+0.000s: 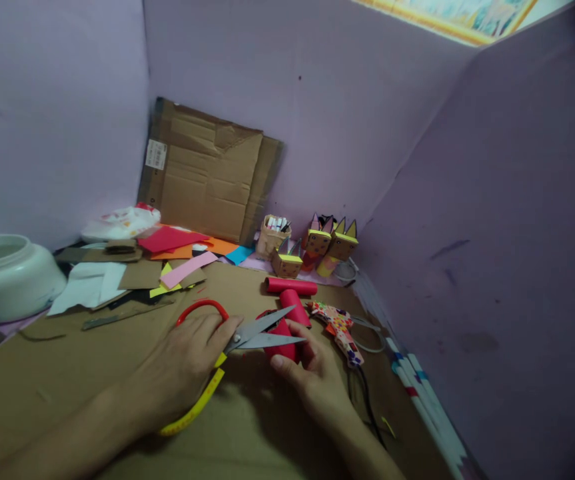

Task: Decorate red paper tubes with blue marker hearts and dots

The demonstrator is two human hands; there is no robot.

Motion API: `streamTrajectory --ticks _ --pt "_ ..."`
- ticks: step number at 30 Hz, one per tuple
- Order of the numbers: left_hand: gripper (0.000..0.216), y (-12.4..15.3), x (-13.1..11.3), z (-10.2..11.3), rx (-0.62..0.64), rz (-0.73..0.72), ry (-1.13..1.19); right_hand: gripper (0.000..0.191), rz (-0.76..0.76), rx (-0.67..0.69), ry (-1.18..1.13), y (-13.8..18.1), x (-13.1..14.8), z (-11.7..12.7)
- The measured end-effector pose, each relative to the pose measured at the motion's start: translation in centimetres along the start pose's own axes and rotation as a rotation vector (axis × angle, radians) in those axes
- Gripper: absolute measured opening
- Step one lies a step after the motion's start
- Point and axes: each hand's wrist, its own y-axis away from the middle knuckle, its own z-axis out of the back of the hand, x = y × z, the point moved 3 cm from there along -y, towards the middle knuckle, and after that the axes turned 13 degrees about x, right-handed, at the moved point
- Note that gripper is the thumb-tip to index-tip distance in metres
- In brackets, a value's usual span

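Left hand (182,365) is gripping scissors (238,339) at seven o'clock, right hand (311,372) holding a red tube (283,353), likely crushable, best held by its sides.

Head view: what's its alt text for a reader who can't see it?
Open scissors in the left hand point toward a red piece held in the right hand, above brown cardboard. Two red tubes and a patterned glue gun lie nearby; eared cardboard figures stand behind.

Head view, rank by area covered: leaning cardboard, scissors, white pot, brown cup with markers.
1. Leaning cardboard
2. White pot, cut off by the frame edge
3. Scissors, partly hidden by a hand
4. Brown cup
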Motion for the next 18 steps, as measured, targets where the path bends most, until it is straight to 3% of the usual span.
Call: streamTrajectory --ticks 12,16,18 --pt "0.047 0.2 0.1 -0.1 0.035 -0.034 0.014 0.040 0.019 -0.004 -0.019 0.0 0.6 -0.3" --pt "0.047 0.3 0.6 0.2 0.046 -0.018 0.111 0.039 0.031 0.027 0.008 -0.1 0.9 -0.1" --pt "0.045 0.4 1.2 0.7 0.038 0.025 0.195 0.044 0.031 -0.036 0.019 0.0 0.9 0.5"
